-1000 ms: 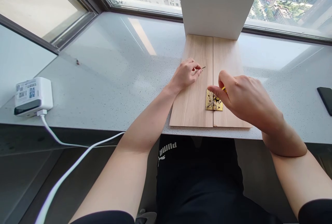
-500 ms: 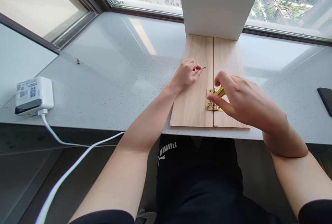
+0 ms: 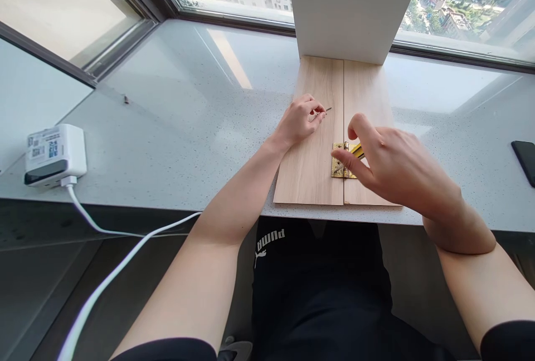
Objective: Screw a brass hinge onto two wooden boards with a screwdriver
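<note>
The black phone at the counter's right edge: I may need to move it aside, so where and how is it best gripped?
The black phone lies flat on the speckled counter, partly cut off by the picture's right edge. Probably best to come from above and set the grip across its two long edges near the middle: the face is flat and smooth, and only the thin sides offer purchase.

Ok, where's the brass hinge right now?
In the head view the brass hinge lies flat across the seam of the two wooden boards, near their front edge, right of centre, partly under the right hand, whose yellow-handled screwdriver points at it.
</note>
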The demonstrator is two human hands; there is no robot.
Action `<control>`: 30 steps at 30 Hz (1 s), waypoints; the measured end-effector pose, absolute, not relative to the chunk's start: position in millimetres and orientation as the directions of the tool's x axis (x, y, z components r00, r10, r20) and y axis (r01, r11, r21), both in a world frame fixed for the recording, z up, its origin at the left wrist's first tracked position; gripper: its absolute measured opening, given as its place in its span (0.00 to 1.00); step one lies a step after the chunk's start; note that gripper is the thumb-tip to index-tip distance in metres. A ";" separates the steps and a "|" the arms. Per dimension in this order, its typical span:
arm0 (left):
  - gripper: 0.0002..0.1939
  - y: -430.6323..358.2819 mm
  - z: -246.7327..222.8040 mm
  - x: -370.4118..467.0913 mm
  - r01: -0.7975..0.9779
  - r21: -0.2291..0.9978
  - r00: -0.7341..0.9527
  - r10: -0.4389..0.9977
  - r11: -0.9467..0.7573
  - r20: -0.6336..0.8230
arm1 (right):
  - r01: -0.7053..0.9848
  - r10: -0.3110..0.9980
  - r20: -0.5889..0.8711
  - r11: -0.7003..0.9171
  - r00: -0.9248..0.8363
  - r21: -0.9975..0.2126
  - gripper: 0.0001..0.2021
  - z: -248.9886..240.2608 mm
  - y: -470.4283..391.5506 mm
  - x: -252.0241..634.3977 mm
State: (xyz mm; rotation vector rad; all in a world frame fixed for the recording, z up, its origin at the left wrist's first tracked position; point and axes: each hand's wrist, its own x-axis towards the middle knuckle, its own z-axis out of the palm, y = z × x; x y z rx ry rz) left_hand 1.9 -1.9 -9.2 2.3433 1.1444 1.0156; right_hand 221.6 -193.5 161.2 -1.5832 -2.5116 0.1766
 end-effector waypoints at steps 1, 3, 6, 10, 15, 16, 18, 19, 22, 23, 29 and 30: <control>0.06 -1.9 -9.0 1.9 0.543 0.570 0.420 0.787 -0.617 0.452 | 0.915 0.929 0.060 0.371 -0.366 -0.160 0.13 162.4 -193.1 219.0; 0.06 -1.7 -8.9 2.1 0.544 0.573 0.418 0.790 -0.613 0.448 | 0.942 0.949 0.017 0.314 -0.314 -0.118 0.14 164.2 -191.0 215.9; 0.06 -1.1 -9.0 2.3 0.546 0.577 0.416 0.794 -0.608 0.443 | 0.908 0.918 0.002 0.391 -0.396 -0.151 0.09 164.5 -187.7 218.7; 0.06 -0.7 -8.6 2.4 0.541 0.580 0.412 0.793 -0.609 0.448 | 0.755 0.796 0.084 0.597 -0.600 -0.270 0.02 160.4 -186.9 230.8; 0.06 -3.3 -6.1 2.8 0.543 0.584 0.410 0.798 -0.603 0.442 | 0.703 0.755 0.174 0.654 -0.633 -0.279 0.04 156.4 -191.2 232.6; 0.06 -4.1 -5.5 3.0 0.546 0.583 0.409 0.799 -0.602 0.441 | 0.746 0.791 0.161 0.611 -0.590 -0.264 0.01 156.8 -191.8 229.9; 0.06 -5.5 -4.4 3.3 0.552 0.577 0.410 0.799 -0.602 0.440 | 0.844 0.873 0.114 0.487 -0.473 -0.224 0.08 158.8 -191.6 224.0; 0.06 -5.9 -4.1 3.4 0.554 0.575 0.411 0.798 -0.603 0.441 | 0.884 0.906 0.089 0.424 -0.415 -0.195 0.12 159.9 -191.0 221.8; 0.06 -6.3 -3.5 3.4 0.550 0.573 0.416 0.794 -0.607 0.443 | 0.915 0.927 0.049 0.376 -0.373 -0.148 0.10 161.3 -187.7 221.5; 0.06 -6.3 -3.4 3.3 0.547 0.577 0.418 0.794 -0.607 0.441 | 0.892 0.907 0.059 0.420 -0.416 -0.167 0.06 160.8 -186.8 223.5; 0.06 -5.6 -4.5 3.3 0.539 0.587 0.410 0.797 -0.604 0.443 | 0.693 0.749 0.192 0.661 -0.634 -0.287 0.05 157.2 -188.4 234.0; 0.06 -5.5 -4.8 3.4 0.541 0.585 0.409 0.797 -0.604 0.444 | 0.722 0.774 0.178 0.632 -0.608 -0.282 0.03 158.0 -189.2 232.9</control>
